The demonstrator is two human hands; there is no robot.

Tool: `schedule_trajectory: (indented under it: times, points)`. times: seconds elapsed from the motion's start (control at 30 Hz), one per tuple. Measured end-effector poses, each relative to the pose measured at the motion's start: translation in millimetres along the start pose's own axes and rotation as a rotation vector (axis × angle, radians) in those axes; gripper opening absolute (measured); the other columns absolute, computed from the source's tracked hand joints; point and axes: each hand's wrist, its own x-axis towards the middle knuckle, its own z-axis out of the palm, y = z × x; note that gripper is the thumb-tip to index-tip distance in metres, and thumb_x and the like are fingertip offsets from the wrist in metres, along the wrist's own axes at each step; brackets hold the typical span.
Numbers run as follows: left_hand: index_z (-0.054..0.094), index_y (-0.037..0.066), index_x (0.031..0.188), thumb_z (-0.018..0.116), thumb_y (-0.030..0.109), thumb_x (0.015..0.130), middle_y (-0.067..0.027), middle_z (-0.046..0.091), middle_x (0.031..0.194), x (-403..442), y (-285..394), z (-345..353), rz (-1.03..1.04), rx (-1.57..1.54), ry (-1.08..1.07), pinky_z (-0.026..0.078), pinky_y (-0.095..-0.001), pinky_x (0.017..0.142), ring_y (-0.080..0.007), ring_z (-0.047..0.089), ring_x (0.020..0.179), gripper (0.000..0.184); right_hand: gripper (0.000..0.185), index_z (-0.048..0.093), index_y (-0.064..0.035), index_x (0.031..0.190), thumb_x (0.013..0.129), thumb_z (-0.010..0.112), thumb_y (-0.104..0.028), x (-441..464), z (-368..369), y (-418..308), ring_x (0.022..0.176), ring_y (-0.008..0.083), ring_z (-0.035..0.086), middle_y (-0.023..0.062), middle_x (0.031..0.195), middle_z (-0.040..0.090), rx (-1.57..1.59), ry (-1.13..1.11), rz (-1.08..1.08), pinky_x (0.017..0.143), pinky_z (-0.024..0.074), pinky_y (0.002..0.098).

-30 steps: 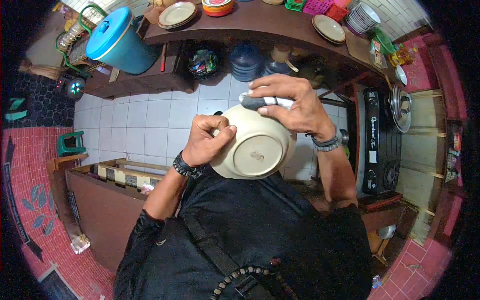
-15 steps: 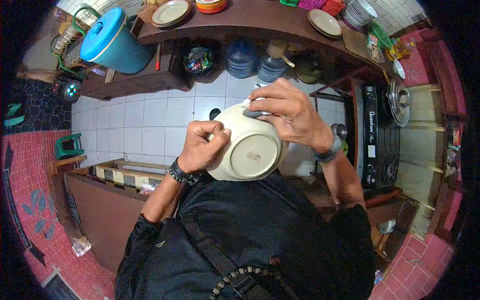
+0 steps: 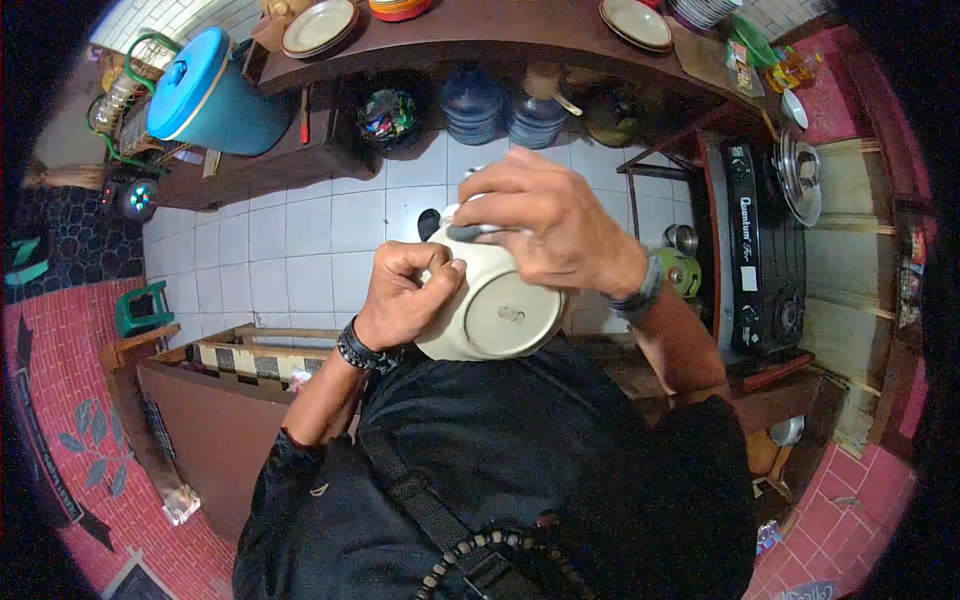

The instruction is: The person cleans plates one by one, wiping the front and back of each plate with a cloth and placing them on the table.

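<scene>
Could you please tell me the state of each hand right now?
Left hand: closed, holding the cream dish by its edge.
Right hand: closed on a grey-and-white cloth.

The right hand [image 3: 555, 222] carries a grey-and-white cloth [image 3: 466, 233] along the rim of a cream dish [image 3: 515, 315], from near 12 o'clock a second ago to near 11, and now hides part of its upturned base. At 3 o'clock from the dish, a green canister [image 3: 684, 278] comes into fuller view.
</scene>
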Motion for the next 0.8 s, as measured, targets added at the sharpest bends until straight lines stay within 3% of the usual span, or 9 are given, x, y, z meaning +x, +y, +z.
schedule_trajectory:
  times: [0.2, 0.27, 0.33, 0.4, 0.53, 0.67, 0.73, 0.8]
  points:
    - [0.045, 0.003, 0.059, 0.065, 0.005, 0.095, 0.0036, 0.043, 0.056, -4, -2, -2, -0.027, 0.016, 0.067, 0.029, -0.0292, 0.05, -0.003, 0.035, 0.057, 0.041, 0.022, 0.076, -0.0087, 0.095, 0.074, 0.074, -0.004, -18, -2, 20, 0.089, 0.0302, 0.063, 0.0063, 0.101, 0.071, 0.034, 0.097, 0.078, 0.08, 0.0528, 0.0392]
    - [0.045, 0.003, 0.059, 0.065, 0.004, 0.095, 0.0037, 0.043, 0.056, -2, 2, 2, -0.04, 0.006, 0.046, 0.029, -0.0289, 0.05, -0.0031, 0.035, 0.057, 0.041, 0.034, 0.077, -0.0046, 0.103, 0.07, 0.077, 0.003, 2, 7, -2, 0.1, 0.0311, 0.068, 0.0111, 0.109, 0.073, 0.003, -0.006, 0.039, 0.086, 0.0538, 0.0405]
    - [0.045, 0.002, 0.059, 0.065, 0.005, 0.095, 0.0037, 0.043, 0.056, -2, 1, 0, -0.024, 0.02, 0.03, 0.029, -0.0288, 0.05, -0.0031, 0.035, 0.057, 0.041, 0.034, 0.078, -0.0048, 0.103, 0.07, 0.077, 0.003, 2, 7, -2, 0.1, 0.0314, 0.069, 0.0128, 0.109, 0.074, -0.009, -0.029, 0.055, 0.088, 0.0538, 0.0407]
    - [0.045, 0.002, 0.06, 0.065, 0.005, 0.095, 0.0038, 0.043, 0.056, -5, 1, -4, -0.007, 0.034, 0.031, 0.03, -0.0286, 0.05, -0.0031, 0.035, 0.057, 0.041, 0.034, 0.077, -0.0044, 0.102, 0.07, 0.076, 0.004, -8, 0, 13, 0.098, 0.0314, 0.068, 0.0131, 0.109, 0.073, 0.139, 0.07, 0.02, 0.086, 0.0537, 0.0405]
    - [0.046, 0.002, 0.06, 0.066, 0.006, 0.095, 0.0031, 0.042, 0.056, -4, -3, -3, -0.032, 0.027, 0.073, 0.03, -0.0289, 0.05, -0.0035, 0.035, 0.057, 0.04, 0.033, 0.077, -0.0033, 0.101, 0.069, 0.076, 0.004, -10, -4, 17, 0.096, 0.0317, 0.068, 0.0133, 0.108, 0.073, 0.066, 0.053, 0.09, 0.083, 0.054, 0.0409]
    - [0.047, 0.001, 0.06, 0.066, 0.005, 0.094, 0.002, 0.045, 0.056, 2, 4, -1, 0.019, 0.069, 0.018, 0.03, -0.0289, 0.05, -0.0043, 0.035, 0.057, 0.039, 0.029, 0.076, -0.0035, 0.099, 0.071, 0.075, 0.004, 13, 9, -12, 0.094, 0.0321, 0.067, 0.0126, 0.104, 0.073, 0.03, 0.019, 0.014, 0.081, 0.0536, 0.0411]
    - [0.047, 0.001, 0.059, 0.066, 0.005, 0.093, 0.002, 0.046, 0.056, -1, 2, -1, 0.037, 0.049, 0.017, 0.03, -0.0289, 0.05, -0.0043, 0.034, 0.056, 0.039, 0.032, 0.077, -0.004, 0.103, 0.072, 0.075, 0.004, -1, 4, 5, 0.099, 0.0315, 0.068, 0.0138, 0.108, 0.073, 0.061, 0.021, 0.009, 0.085, 0.0546, 0.0385]
    - [0.047, 0.002, 0.058, 0.065, 0.003, 0.093, 0.0023, 0.045, 0.055, -7, 1, -3, 0.004, 0.029, 0.123, 0.029, -0.0289, 0.05, -0.0041, 0.034, 0.056, 0.039, 0.025, 0.078, -0.0088, 0.107, 0.084, 0.07, -0.005, -27, 5, 33, 0.105, 0.0286, 0.069, 0.0126, 0.116, 0.073, 0.237, 0.126, 0.168, 0.093, 0.0536, 0.0374]
